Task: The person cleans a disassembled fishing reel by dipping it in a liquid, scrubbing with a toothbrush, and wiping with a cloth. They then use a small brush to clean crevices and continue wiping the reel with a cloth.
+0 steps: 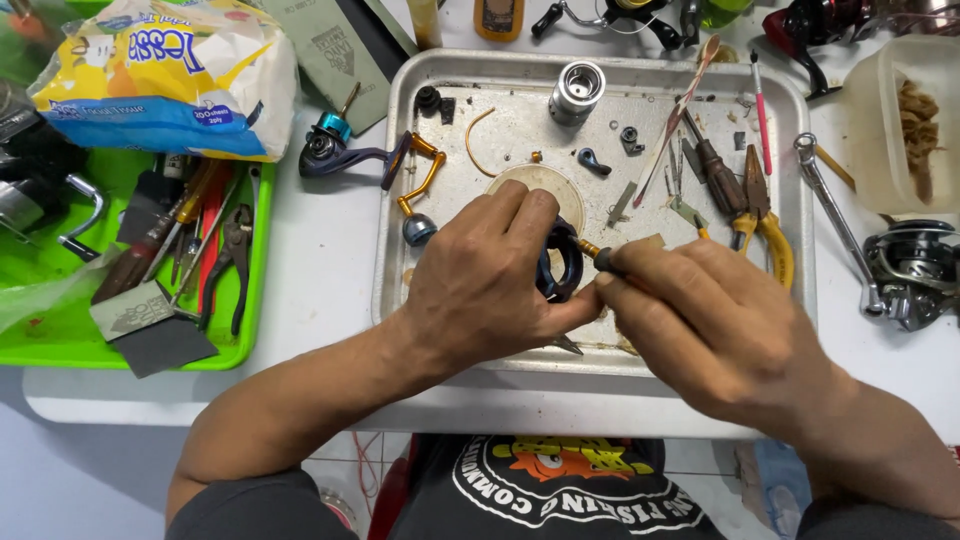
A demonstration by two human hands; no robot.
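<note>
Over the metal tray: the left hand (490, 285) and the right hand (715, 320) meet near the front middle of the metal tray (400, 90).
Left hand: its fingers are curled around a dark blue reel part (560, 265) and hold it tight.
Right hand: its fingers are closed on a small screwdriver (595, 255). The tip points into the reel part.
How the part feels: it looks small, hard and light. It may be slippery, so holding it by its round sides seems best.
On the tray, behind the hands: a round tan disc (545, 185), a silver spool (577, 92), a gold handle (420, 180), and tiny loose bits.
On the tray, right of the hands: yellow pliers (765, 225) lie close by.
Left of the tray: a green tray (255, 300) full of tools.
Right of the tray: a wrench (835, 215) and a grey reel (915, 270) on the table (320, 260).
Room to move: little. The tray rim is just under the wrists, and small bits lie all around.
</note>
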